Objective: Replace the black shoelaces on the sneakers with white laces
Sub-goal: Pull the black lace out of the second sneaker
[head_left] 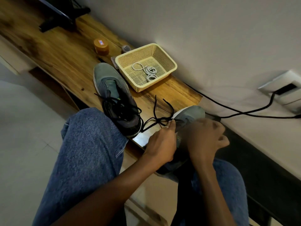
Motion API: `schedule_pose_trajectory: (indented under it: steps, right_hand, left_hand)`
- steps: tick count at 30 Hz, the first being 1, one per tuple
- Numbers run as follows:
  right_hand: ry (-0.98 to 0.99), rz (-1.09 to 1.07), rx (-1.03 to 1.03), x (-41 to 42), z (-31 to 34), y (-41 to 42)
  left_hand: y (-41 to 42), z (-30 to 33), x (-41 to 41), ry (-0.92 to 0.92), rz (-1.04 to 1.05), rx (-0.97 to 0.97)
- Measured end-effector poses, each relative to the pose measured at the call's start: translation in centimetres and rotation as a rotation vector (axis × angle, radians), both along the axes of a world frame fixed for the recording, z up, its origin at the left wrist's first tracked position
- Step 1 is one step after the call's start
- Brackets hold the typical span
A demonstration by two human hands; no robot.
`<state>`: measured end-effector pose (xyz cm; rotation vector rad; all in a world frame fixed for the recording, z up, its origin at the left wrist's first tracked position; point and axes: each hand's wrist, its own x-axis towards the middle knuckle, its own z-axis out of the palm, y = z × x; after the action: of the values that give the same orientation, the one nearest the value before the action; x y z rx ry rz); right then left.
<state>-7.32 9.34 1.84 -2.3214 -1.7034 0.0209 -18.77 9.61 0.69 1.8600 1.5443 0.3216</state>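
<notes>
Two grey-green sneakers sit at the wooden shelf's near end. The left sneaker (pixel 114 98) lies on the shelf with a loose tangle of black lace over its opening. The right sneaker (pixel 187 118) rests partly on my lap under both hands. My left hand (pixel 161 144) pinches the black lace (pixel 156 118) at its eyelets, the free ends trailing over the wood. My right hand (pixel 206 137) grips the right sneaker's side, blurred. White laces (pixel 146 70) lie coiled in a cream mesh basket (pixel 171 64) behind the shoes.
The long wooden shelf (pixel 65 59) runs along a white wall. An orange-lidded jar (pixel 101 46) and a small grey item (pixel 125 48) stand behind the basket. A black cable (pixel 244 111) runs to a wall socket (pixel 283 90). A dark stand (pixel 61 17) is at the far end.
</notes>
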Motion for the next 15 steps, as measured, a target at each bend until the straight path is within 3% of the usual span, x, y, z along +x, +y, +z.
schedule_pose_trajectory:
  steps: [3,6,11,15]
  right_hand:
    - [0.060,-0.180,0.161,0.8,1.0,0.0]
    - [0.130,-0.306,0.181,1.4,1.8,0.1]
    - [0.161,-0.110,0.033,1.2,2.1,0.4]
    - [0.024,0.059,-0.128,0.7,1.2,0.5]
  left_hand:
    - [0.0,0.1,-0.2,-0.008,-0.002,0.003]
    - [0.1,0.0,-0.2,0.007,-0.010,-0.006]
    - [0.0,0.1,-0.1,0.025,-0.011,-0.004]
    - [0.0,-0.1,0.0,0.041,-0.016,-0.008]
